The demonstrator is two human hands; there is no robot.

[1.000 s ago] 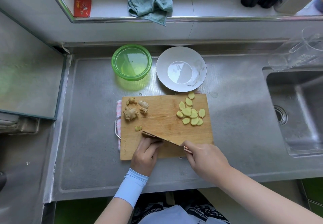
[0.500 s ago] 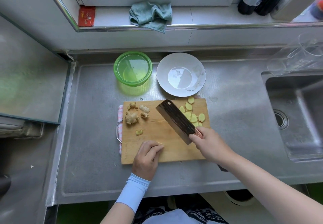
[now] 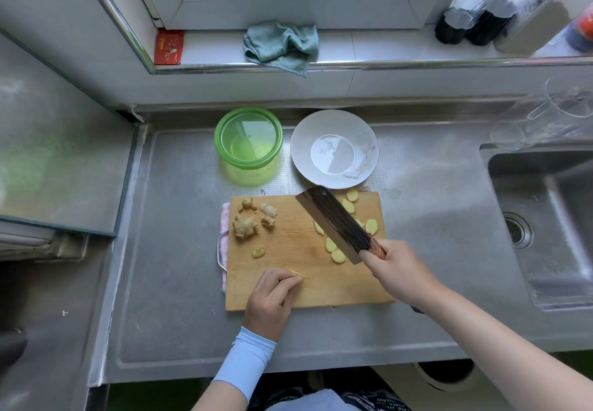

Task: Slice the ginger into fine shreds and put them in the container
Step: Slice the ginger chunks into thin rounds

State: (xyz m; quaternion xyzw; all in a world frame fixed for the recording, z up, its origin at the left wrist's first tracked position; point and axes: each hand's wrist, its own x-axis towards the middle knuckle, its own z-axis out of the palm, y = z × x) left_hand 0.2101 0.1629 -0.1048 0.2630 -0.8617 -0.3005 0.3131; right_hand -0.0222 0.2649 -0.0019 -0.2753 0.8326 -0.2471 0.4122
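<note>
At the board, left hand pinches ginger; right hand clasps cleaver.

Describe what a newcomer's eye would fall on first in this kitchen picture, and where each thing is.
The dark cleaver in the right hand stands out, held slantwise over the ginger slices on the right of the cutting board. Next comes the bright green container, behind the board beside a white plate. The left hand lies curled on the board's near edge, with unsliced ginger knobs in the far left corner.
</note>
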